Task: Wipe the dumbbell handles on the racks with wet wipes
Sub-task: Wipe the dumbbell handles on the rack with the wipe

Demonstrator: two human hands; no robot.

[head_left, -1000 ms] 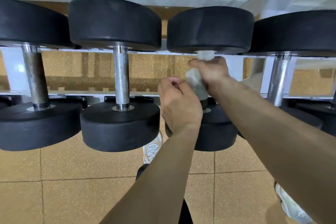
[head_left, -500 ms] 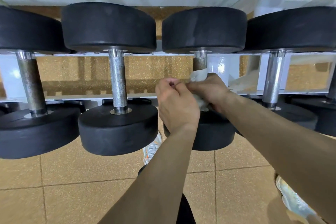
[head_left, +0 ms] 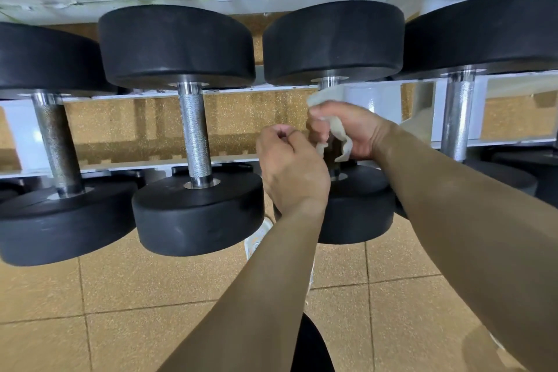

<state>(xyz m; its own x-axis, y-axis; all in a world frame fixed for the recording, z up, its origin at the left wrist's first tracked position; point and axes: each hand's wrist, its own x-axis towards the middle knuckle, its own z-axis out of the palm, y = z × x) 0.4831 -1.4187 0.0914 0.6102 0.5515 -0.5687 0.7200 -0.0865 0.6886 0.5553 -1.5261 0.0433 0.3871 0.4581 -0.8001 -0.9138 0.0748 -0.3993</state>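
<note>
The right hand (head_left: 351, 130) fingers (head_left: 317, 127) grip a crumpled white wet wipe (head_left: 336, 130) around the dumbbell handle (head_left: 330, 83) — left hand (head_left: 291, 169) fisted just beside.

One head-worn wide-angle view only. The scene is seen from above, facing forward and down, close to the dumbbell rack (head_left: 211, 93). Both forearms are seen entering from the bottom edge; tiled floor (head_left: 120, 296) is seen below.
</note>
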